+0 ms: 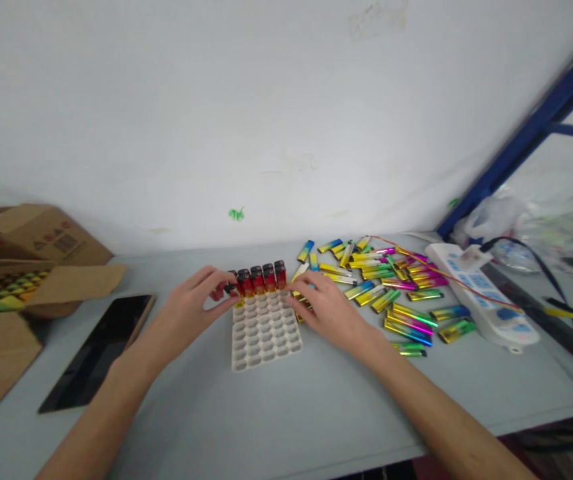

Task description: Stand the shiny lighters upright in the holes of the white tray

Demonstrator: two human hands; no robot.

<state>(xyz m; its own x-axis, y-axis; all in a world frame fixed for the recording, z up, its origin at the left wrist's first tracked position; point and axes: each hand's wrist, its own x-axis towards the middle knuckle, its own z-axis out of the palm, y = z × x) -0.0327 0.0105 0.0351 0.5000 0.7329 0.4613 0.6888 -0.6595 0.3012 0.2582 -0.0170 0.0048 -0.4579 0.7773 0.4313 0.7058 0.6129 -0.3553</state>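
A white tray (266, 333) with rows of oval slots lies on the table. Red lighters with black tops (268, 277) stand upright in its back rows. My left hand (199, 303) pinches a lighter with a dark top and a yellow end (232, 290) at the tray's back left corner. At the back right corner is my right hand (319, 303), its fingers curled beside the tray's edge and over some lighters; whether it grips one cannot be made out. Many shiny yellow, green, blue and magenta lighters (409, 327) lie scattered right of the tray.
A black phone (99, 353) lies at the left, beside open cardboard boxes (79, 283), one holding lighters. A white power strip (486, 300) with cables is at the right. Behind it are plastic bags (496, 217) and a blue metal frame (521, 140). A white wall (286, 133) rises behind the table.
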